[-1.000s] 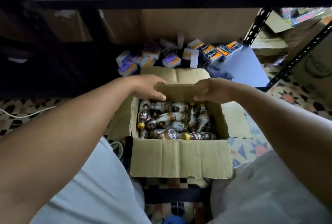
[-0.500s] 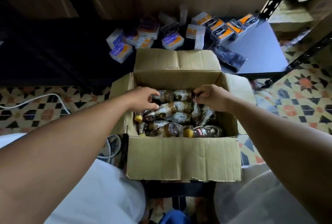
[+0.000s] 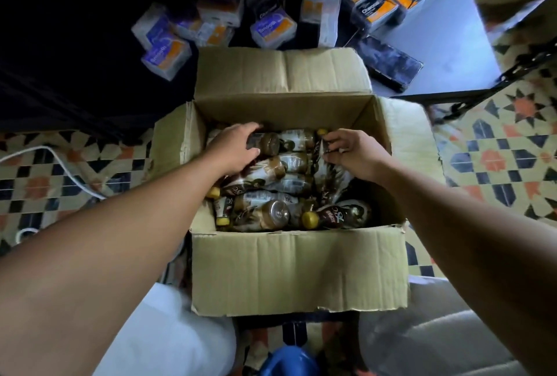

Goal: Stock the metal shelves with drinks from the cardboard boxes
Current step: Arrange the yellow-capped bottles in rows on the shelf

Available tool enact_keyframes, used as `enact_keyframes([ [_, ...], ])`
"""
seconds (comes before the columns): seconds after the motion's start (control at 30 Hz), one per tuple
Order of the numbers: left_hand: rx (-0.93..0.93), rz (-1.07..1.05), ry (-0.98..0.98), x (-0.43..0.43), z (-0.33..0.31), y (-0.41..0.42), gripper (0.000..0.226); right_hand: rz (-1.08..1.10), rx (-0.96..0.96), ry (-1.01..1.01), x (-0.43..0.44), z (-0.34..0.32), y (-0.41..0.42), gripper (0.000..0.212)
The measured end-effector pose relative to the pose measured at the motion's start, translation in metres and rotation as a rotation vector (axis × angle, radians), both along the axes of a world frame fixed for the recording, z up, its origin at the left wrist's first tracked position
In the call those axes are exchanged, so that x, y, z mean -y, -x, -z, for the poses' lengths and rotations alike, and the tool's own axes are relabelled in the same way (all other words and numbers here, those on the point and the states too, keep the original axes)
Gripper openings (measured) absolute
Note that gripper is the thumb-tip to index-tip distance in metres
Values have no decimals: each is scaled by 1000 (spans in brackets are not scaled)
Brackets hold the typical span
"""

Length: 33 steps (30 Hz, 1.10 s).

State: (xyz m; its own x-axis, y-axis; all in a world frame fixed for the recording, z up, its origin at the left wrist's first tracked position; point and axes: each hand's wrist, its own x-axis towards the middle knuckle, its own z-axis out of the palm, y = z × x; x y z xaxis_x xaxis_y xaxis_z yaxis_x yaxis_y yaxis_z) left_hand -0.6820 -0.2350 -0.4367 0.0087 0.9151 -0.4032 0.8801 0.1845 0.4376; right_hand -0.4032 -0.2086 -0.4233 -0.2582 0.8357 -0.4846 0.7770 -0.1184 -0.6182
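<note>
Blue rounded object point(image 3: 287, 360): bottom centre, cut off by the frame edge; its kind cannot be told.

Open brown cardboard box point(image 3: 298, 273): centre of frame, set on the star-patterned tile floor point(image 3: 497, 161), with all four flaps folded outward.

Brown plastic drink bottles with yellow caps point(image 3: 271, 213): laid jumbled on their sides inside the box.

Left hand point(image 3: 236, 148): reached into the far left of the box, fingers curled round the far-left bottle point(image 3: 266, 143).

Right hand point(image 3: 354, 154): reached into the far right of the box, fingertips pinched on the far-right bottle point(image 3: 323, 140), a dark-labelled one.

White cable point(image 3: 57, 158): trailed over the tiles at the left edge.

Grey metal shelf deck point(image 3: 446, 53): upper right, just behind the box and low to the floor.

Small wrapped packs, purple-and-orange point(image 3: 165, 57) and black-and-orange point(image 3: 375, 12): scattered along the top of the frame.
</note>
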Motion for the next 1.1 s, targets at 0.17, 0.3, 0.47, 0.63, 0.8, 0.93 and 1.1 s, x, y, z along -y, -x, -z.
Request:
enact_keyframes([
  [0.17,72,-34,33,-7,22,3,71,86,-77,-9,-2,14,-1,48],
  [0.3,50,-1,34,-11,35,5,79,167,-151,-22,-2,22,-1,43],
  [0.47,-68,107,-21,-17,38,3,62,171,-183,-33,2,26,2,42],
  [0.63,152,1,-39,-14,31,14,60,254,-318,-62,1,27,3,36],
  [0.8,348,-82,-100,-13,12,9,57,313,-371,-39,0,24,7,39],
  [0.93,419,-87,-98,-12,2,4,48,277,-306,-28,2,26,6,40],
  [1.1,394,-53,-82,-13,-3,-2,48,198,-121,-28,6,26,4,49],
])
